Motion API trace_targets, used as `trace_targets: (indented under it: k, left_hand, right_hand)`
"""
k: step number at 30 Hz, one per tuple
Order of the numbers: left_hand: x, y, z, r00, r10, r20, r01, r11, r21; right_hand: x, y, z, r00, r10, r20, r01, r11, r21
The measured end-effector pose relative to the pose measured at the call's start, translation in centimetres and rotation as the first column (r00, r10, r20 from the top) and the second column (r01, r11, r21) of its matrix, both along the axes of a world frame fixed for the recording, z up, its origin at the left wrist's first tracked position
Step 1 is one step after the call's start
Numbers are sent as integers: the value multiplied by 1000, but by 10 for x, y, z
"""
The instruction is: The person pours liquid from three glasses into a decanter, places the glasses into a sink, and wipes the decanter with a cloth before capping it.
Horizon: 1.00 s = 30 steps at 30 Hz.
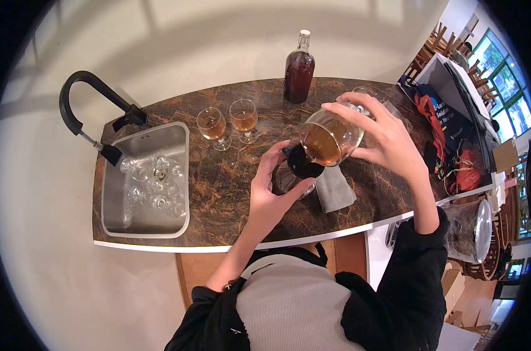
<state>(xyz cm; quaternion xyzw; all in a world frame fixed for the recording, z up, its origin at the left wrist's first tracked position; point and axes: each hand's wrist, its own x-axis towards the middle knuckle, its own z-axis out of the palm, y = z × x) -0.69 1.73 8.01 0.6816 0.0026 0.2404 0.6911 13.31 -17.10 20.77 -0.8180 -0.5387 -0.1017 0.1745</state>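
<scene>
My right hand (388,131) grips a clear stemmed glass (335,137) with amber liquid, tipped so its rim hangs over a black round-mouthed piece (303,162). Thumb and fingers of my left hand (271,190) curve around that black piece; I cannot tell whether it is a funnel or a cup. Clear glass shows just below it, partly hidden by the hand. A folded grey cloth (335,190) lies on the counter beside it. Farther left stand two stemmed glasses, one (211,124) and another (243,119), each part filled with amber liquid.
A swing-top bottle (299,73) of dark red-brown liquid stands at the counter's back. The steel sink (184,175) on the left holds several clear glasses, under a black tap (93,79). Bags and a red bundle (467,171) crowd the right end.
</scene>
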Motion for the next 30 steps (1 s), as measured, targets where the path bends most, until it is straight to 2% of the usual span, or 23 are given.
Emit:
trace_targets:
  k: [14,30]
  left_hand:
    - [-1,0,3,999,5,-38,-4,1000,23]
    - [1,0,-1,1000,7,17,-7,1000,28]
  right_hand:
    - [-2,4,1,996,21,82,-23,1000,14]
    - [-3,7,8,987,35,158,-36,999,3]
